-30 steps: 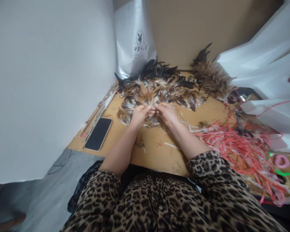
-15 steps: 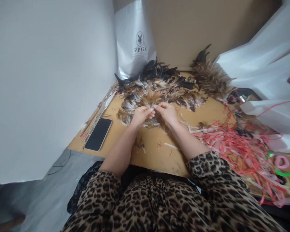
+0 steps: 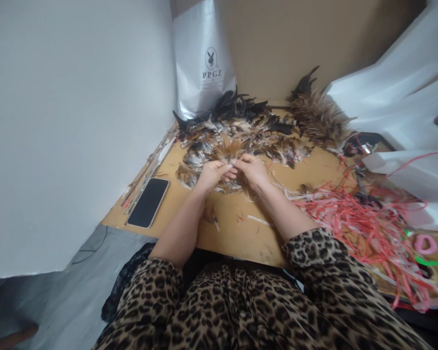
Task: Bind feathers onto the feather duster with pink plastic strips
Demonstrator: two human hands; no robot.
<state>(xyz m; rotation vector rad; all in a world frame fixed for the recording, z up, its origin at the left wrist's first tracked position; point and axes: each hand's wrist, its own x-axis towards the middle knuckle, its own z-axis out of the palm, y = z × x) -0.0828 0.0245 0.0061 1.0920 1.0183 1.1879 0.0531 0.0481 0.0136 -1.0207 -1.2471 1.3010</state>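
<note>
A fan of golden-brown feathers (image 3: 228, 146) stands up from between my two hands, with its base at my fingertips. My left hand (image 3: 214, 174) pinches that base from the left, thumb on top. From the right, my right hand (image 3: 252, 170) pinches the same spot, its thumb close to the left one. The exact grip at the quill ends is too small to make out. Behind and under my hands spreads a heap of brown, white and black feathers (image 3: 255, 127) on the wooden table (image 3: 237, 238).
A phone (image 3: 148, 203) lies at the left, beside thin sticks (image 3: 149, 165) along the wall. Red and white plastic strips (image 3: 354, 218) tangle at the right, with dark scissors (image 3: 367, 197) among them. A white bag (image 3: 204, 58) and a brown feather bundle (image 3: 321, 116) stand at the back.
My hands stay at almost the same place, with small finger shifts at the base of the feathers. The feather fan leans slightly differently. Everything else looks the same.
</note>
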